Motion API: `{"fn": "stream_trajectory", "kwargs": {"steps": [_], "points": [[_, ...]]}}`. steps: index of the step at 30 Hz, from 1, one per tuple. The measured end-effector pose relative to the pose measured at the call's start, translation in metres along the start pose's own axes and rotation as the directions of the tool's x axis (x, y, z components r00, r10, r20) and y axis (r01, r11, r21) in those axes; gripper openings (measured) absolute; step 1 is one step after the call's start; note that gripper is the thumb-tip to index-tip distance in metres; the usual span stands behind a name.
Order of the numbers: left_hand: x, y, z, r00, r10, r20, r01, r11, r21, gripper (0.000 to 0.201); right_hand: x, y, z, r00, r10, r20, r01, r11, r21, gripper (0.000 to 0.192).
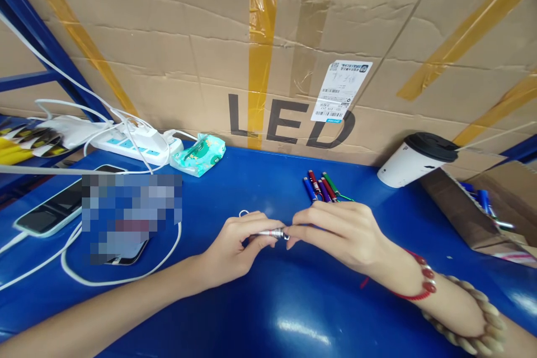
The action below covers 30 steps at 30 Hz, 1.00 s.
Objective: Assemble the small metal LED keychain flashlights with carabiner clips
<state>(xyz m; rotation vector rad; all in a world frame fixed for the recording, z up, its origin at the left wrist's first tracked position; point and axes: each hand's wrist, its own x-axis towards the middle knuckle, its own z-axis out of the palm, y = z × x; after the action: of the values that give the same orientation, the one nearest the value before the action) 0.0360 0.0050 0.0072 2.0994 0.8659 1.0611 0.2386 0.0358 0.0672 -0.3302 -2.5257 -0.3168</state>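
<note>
- Left forearm (126,305) and right forearm (457,307): both enter from the near side, above the blue desk (260,184). A beaded bracelet (489,313) and a red bracelet (427,279) sit on the right arm.
- Location of workpiece: one slim silver cylinder (268,232), near the middle of the scene, between the two hands, lying roughly level and pointing left to right.
- Left hand (243,243): grasping the silver cylinder, thumb on the near side, fingers folded over the far side.
- Right hand (335,235): fingertips brought to the right end of the silver cylinder; whether they pinch it or only touch it cannot be told.
- Weight: judged light; a fingertip grip should carry it.
- Stiffness: the casing appears metallic and should not flex under finger pressure.
- Surface: the shine suggests a smooth finish, liable to roll or slip if held loosely.
- Fragility: the body is probably sturdy; treat the small right end as the more delicate part.
- Recommended hold: clamp the barrel between thumb and forefinger, leaving the right end accessible.
- Adjacent items: several coloured pen-shaped cylinders (324,190) lie grouped just beyond the right hand; a lidded cup (405,165) stands tilted in view at far right.
</note>
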Motion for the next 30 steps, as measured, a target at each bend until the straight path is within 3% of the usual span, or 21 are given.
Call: {"fn": "stream_trajectory", "kwargs": {"steps": [7,11,19,22,24,27,30], "points": [[-0.006,-0.004,0.003,0.999,0.012,-0.04,-0.012,1.0,0.002,0.01,-0.006,0.003,0.01,0.988,0.144,0.056,-0.153,0.953,0.261,0.016],[-0.008,-0.009,0.005,0.99,0.136,-0.039,-0.132,0.987,0.09,0.012,-0.01,0.002,0.017,0.98,0.184,0.079,-0.2,0.903,0.381,0.009],[-0.009,-0.004,0.004,0.96,0.265,-0.091,-0.238,0.944,0.23,0.015,-0.006,-0.003,0.025,0.938,0.34,0.069,-0.305,0.71,0.634,0.006],[-0.007,-0.004,0.003,0.944,0.319,-0.084,-0.282,0.912,0.297,0.014,-0.002,-0.004,0.025,0.857,0.488,0.168,-0.455,0.562,0.69,0.008],[-0.006,-0.006,0.002,0.94,0.333,-0.068,-0.298,0.903,0.311,0.016,-0.001,-0.005,0.026,0.743,0.577,0.34,-0.605,0.36,0.71,0.009],[-0.005,-0.007,0.001,0.936,0.345,-0.07,-0.308,0.899,0.311,0.018,0.0,-0.004,0.027,0.57,0.583,0.578,-0.729,0.035,0.683,0.016],[-0.005,-0.006,0.001,0.936,0.339,-0.093,-0.297,0.904,0.308,0.017,0.002,-0.001,0.028,0.509,0.538,0.672,-0.741,-0.122,0.66,0.019]]}}
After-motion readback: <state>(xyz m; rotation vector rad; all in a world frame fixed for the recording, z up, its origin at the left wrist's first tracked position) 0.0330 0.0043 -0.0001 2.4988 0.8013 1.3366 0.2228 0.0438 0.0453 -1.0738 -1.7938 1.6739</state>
